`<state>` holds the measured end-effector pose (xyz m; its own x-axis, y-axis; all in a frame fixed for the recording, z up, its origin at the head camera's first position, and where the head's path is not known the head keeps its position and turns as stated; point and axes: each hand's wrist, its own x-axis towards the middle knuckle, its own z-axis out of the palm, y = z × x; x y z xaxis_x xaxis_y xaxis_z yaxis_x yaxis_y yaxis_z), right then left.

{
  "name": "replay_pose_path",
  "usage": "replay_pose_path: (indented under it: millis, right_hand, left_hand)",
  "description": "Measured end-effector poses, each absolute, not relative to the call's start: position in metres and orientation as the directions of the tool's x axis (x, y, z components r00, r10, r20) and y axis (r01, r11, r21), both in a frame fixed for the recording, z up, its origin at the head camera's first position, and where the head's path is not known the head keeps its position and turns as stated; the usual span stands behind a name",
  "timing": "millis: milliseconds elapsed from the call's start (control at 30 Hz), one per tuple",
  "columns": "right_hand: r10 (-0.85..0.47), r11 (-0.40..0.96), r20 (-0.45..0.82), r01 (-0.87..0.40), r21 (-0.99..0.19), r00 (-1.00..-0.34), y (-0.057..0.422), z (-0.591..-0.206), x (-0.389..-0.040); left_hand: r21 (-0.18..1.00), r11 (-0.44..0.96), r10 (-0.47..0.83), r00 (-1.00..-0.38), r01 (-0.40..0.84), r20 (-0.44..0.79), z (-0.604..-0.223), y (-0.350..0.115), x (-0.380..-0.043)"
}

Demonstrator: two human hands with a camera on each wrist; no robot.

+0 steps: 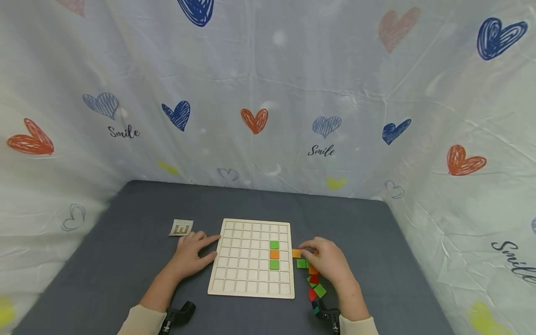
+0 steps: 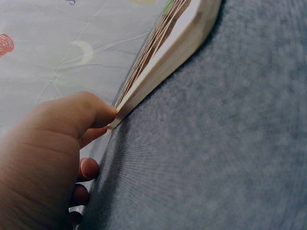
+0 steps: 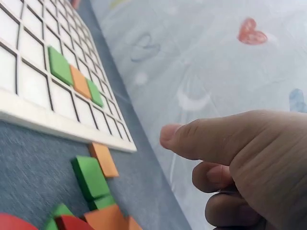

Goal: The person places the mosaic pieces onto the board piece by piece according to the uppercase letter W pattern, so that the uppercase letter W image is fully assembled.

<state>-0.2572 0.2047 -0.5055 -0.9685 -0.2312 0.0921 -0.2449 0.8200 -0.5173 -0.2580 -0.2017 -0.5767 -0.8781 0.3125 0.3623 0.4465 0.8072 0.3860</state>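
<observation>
A cream wooden grid board (image 1: 251,294) lies on the dark cloth, with a green tile (image 1: 274,244), an orange tile (image 1: 274,254) and another green tile (image 1: 274,264) in one column. My left hand (image 1: 191,255) rests at its left edge, index finger and thumb stretched toward it. In the left wrist view, fingertips touch the board's side (image 2: 163,72). Just right of the board my right hand (image 1: 328,261) hovers by a loose orange tile (image 1: 296,253). That tile (image 3: 104,160) lies against the board's edge in the right wrist view, apart from the thumb; the fingers hold nothing visible.
Beside and below the right hand is a loose pile of green tiles (image 1: 320,291), orange tiles (image 1: 312,270) and red rounded pieces (image 1: 312,294). A small card (image 1: 182,227) with a printed grid lies beyond the left hand. A heart-printed curtain (image 1: 289,139) surrounds the table.
</observation>
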Motion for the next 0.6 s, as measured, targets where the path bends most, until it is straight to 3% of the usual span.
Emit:
replay_pose_path:
  millis: [267, 600]
  right_hand:
    - [-0.184, 0.777, -0.058, -0.110, -0.619, -0.981, 0.231, -0.503, -0.258]
    - [-0.310, 0.682, -0.285, -0.003, -0.732, -0.907, 0.257, -0.505, -0.258]
  left_hand:
    - [0.384, 0.813, 0.310, -0.885, 0.437, 0.349, -0.576, -0.201, -0.257]
    - [0.379, 0.813, 0.310, -0.879, 0.442, 0.362, -0.577, -0.202, -0.259]
